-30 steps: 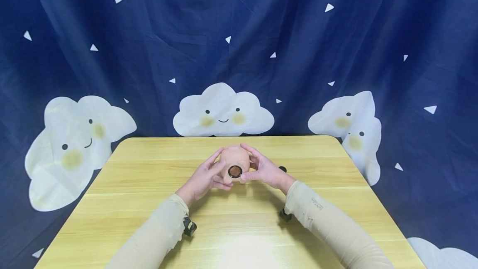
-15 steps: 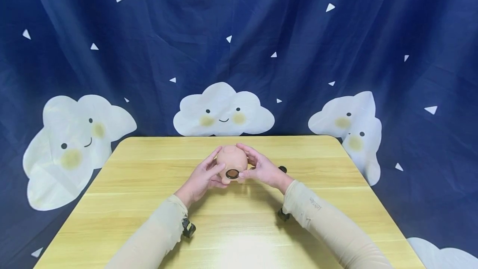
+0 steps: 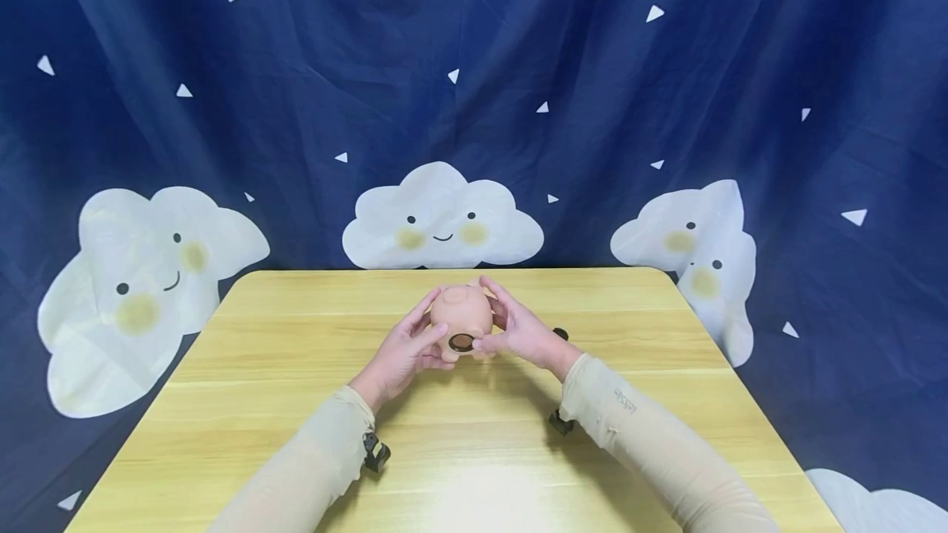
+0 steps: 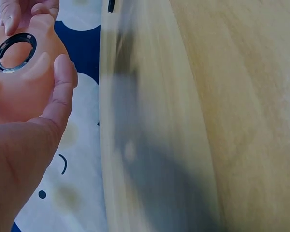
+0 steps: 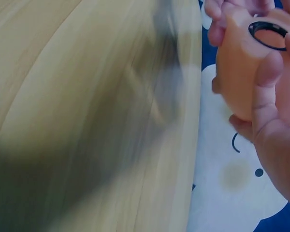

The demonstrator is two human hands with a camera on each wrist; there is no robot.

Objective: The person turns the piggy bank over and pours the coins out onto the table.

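Note:
Both hands hold a round pink piggy bank (image 3: 461,312) above the far half of the table. It has stubby feet and a black-rimmed round hole (image 3: 462,343), which faces the person, tilted downward. My left hand (image 3: 403,352) grips its left side, the thumb lying along the front and other fingers beneath. On the right side, my right hand (image 3: 522,336) grips it with the thumb at the hole's edge and fingers up behind. In the left wrist view, pink inner wall shows through the black ring (image 4: 15,52). The bank's far side is hidden.
A light wooden table (image 3: 459,418) lies under the arms. A small black thing (image 3: 560,334) shows just beyond the right wrist. Each wrist carries a black camera (image 3: 376,452). Behind the table hangs a dark blue curtain (image 3: 311,48) with white clouds.
The piggy bank has tipped so that its hole turns more downward, and has shifted slightly left. Both hands keep their grip, the right fingertips a little higher.

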